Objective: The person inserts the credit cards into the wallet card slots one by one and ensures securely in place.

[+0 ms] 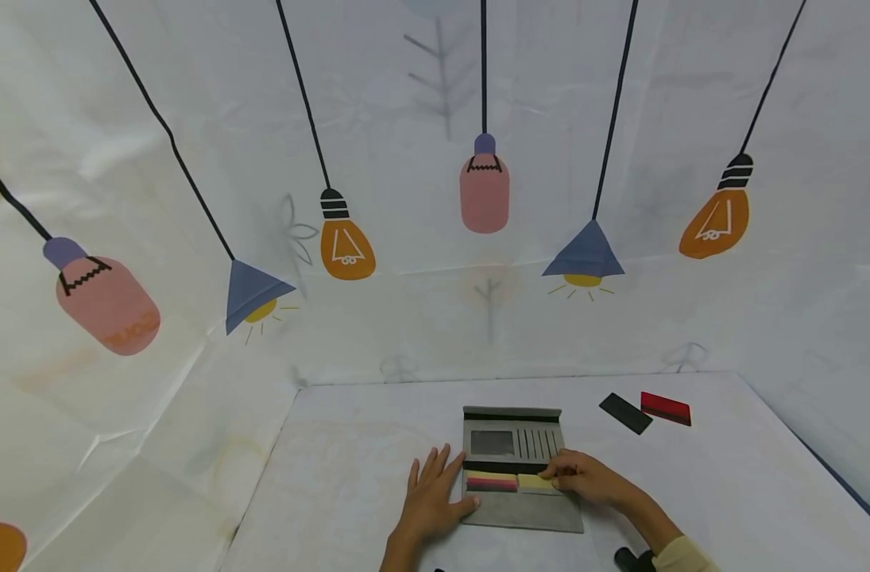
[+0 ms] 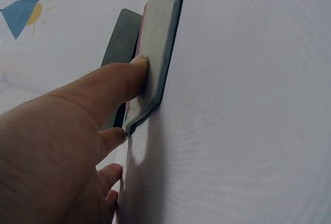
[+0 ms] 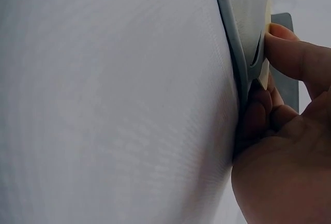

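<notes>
A grey wallet lies unfolded on the white table, with a dark window and several narrow slots in its far half. In its near half, the left pocket holds stacked yellow and red cards. A yellow card shows in the right pocket; my right hand pinches it by its right end between thumb and fingers. My left hand rests at the wallet's left edge, fingers spread, its thumb pressing on the near flap. Most of the pinched card is hidden in the right wrist view.
A black card and a red card lie at the back right of the table. Near the right sleeve is a dark object, partly hidden. A wall sheet printed with lamps hangs behind.
</notes>
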Motion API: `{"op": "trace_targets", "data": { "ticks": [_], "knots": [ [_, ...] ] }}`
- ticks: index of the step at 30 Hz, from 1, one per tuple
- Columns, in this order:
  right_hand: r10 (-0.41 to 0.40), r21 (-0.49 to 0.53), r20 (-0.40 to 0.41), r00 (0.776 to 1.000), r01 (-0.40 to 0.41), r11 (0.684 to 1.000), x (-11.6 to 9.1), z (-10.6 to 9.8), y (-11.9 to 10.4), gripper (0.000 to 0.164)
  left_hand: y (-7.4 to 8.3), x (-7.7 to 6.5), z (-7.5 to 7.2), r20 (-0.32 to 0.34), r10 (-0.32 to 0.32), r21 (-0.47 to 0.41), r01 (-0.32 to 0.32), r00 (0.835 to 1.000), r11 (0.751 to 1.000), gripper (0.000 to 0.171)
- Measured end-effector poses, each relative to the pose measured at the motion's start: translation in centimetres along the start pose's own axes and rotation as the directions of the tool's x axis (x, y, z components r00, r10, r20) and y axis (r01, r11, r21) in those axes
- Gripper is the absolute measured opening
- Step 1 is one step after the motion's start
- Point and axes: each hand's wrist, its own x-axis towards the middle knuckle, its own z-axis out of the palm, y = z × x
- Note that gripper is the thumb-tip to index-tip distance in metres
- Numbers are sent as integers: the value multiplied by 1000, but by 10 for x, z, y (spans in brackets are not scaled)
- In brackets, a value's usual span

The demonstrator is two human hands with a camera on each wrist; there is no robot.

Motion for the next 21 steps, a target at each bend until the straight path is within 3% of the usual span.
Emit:
{"op": "trace_targets", "data": {
  "ticks": [21],
  "knots": [
    [41, -24, -14, 999, -41, 999, 0, 1, -4, 14, 2, -1, -3, -3, 4, -7, -4, 1000, 1000, 73]
  ]
}}
